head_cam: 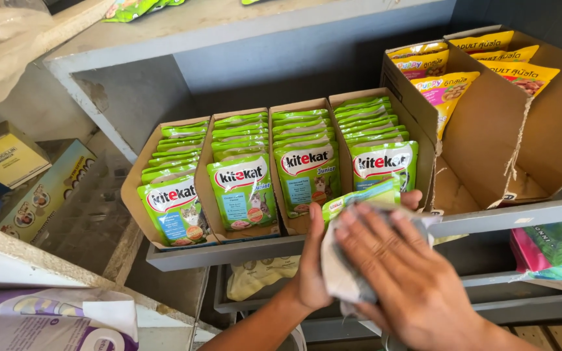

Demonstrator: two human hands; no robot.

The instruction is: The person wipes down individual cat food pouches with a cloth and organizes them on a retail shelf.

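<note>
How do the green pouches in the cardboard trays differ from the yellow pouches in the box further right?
The green pouches fill four full, tightly packed rows; the yellow pouches are few, leaving their box mostly bare. The green pouches lean back evenly in low trays; the yellow pouches stand loosely at the back of a taller box. Both are flat foil packs with pictures, on the same grey shelf.

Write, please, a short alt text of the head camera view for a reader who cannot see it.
Two hands, the left hand and the right hand, hold a green pouch and a pale cloth in front of a grey shelf. On the shelf stand cardboard trays full of green pouches, beside an open box of yellow pouches.
</note>
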